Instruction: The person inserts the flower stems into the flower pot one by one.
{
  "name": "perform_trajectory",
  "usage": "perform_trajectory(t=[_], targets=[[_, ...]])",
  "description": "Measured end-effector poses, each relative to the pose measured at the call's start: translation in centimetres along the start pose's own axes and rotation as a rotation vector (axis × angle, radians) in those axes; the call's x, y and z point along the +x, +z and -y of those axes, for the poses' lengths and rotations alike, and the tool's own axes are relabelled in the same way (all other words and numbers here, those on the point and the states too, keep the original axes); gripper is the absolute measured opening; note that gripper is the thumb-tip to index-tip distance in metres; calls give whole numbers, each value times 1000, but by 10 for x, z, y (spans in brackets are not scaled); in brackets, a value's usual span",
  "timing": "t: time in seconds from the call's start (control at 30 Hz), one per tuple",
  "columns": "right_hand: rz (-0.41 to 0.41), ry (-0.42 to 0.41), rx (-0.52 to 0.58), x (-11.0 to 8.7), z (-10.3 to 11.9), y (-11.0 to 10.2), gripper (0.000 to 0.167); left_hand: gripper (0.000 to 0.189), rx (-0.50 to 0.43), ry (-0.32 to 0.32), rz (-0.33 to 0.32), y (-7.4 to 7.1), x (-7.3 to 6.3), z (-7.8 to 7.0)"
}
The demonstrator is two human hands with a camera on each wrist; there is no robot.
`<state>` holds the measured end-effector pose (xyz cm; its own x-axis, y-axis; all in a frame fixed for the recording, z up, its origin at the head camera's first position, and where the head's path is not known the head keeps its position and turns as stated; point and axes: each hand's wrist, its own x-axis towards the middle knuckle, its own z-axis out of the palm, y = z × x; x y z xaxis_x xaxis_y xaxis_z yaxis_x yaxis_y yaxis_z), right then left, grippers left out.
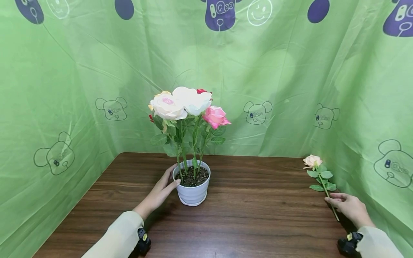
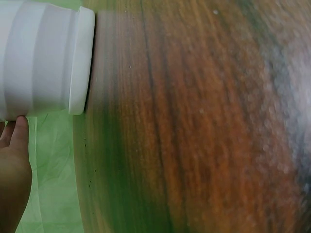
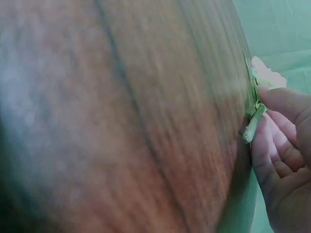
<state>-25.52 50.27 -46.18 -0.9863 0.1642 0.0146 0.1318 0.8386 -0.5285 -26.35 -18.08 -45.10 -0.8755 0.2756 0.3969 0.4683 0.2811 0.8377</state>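
A white ribbed flowerpot (image 1: 193,194) with a saucer stands left of the table's middle. Dark soil (image 1: 197,177) fills it, and several tall artificial roses rise from it: white roses (image 1: 169,105), a pink rose (image 1: 216,116) and partly hidden red and yellow ones. My left hand (image 1: 160,191) holds the pot's left side, thumb near the rim; the fingertips touch its wall (image 2: 36,63) in the left wrist view. Far right, my right hand (image 1: 350,208) pinches the lower stem of a single pale peach rose (image 1: 312,161). Its cut stem end (image 3: 250,131) shows between thumb and fingers in the right wrist view.
The brown wood-grain table (image 1: 258,208) spans the space between the hands. A green cloth (image 1: 284,82) with purple shapes and bear outlines hangs behind it and along both sides, close to the right hand.
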Motion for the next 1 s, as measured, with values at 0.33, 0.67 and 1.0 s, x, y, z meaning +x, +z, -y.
perform_trajectory(t=[0.33, 0.67, 1.0], targets=[[112, 3, 53, -1, 9, -5, 56, 62, 10, -8, -1, 1, 0, 1], [90, -13, 48, -1, 10, -3, 48, 62, 7, 0, -3, 1, 0, 3], [53, -55, 38, 1, 24, -5, 50, 63, -10, -1, -1, 0, 0, 0]])
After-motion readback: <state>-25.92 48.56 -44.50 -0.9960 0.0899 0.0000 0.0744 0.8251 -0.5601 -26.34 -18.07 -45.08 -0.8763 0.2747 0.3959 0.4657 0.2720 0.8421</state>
